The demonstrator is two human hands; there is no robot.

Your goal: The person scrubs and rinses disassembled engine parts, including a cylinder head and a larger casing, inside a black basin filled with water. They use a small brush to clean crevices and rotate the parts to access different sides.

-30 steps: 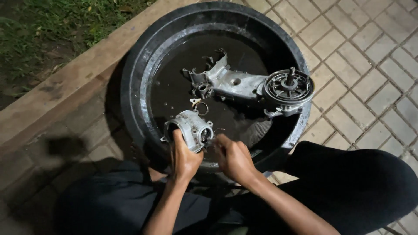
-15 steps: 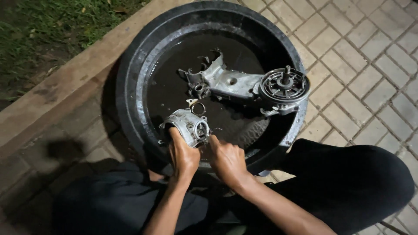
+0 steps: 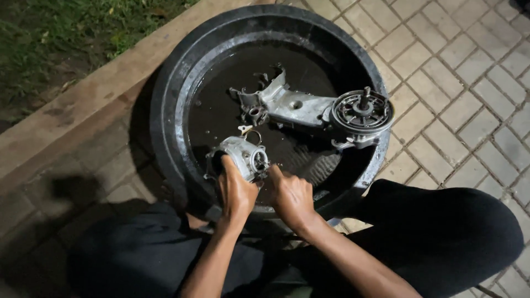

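Observation:
My left hand (image 3: 236,193) grips a small grey metal engine housing (image 3: 243,155) at the near edge of a big round black basin (image 3: 171,105) of dark liquid. My right hand (image 3: 291,196) is closed just right of the housing, its fingers against the housing's open end; whatever it holds is hidden. A long silver engine casing (image 3: 301,107) with a round finned wheel (image 3: 362,110) lies across the basin's far half. A small metal ring (image 3: 255,134) sits just behind the housing.
The basin stands on grey paving bricks (image 3: 458,72). A concrete kerb (image 3: 83,105) runs diagonally at left, with grass (image 3: 49,33) beyond it. My dark-trousered knees (image 3: 441,232) flank the basin's near side.
The housing has turned slightly in my left hand, and my right hand has shifted in closer to its open end. The casing has not moved.

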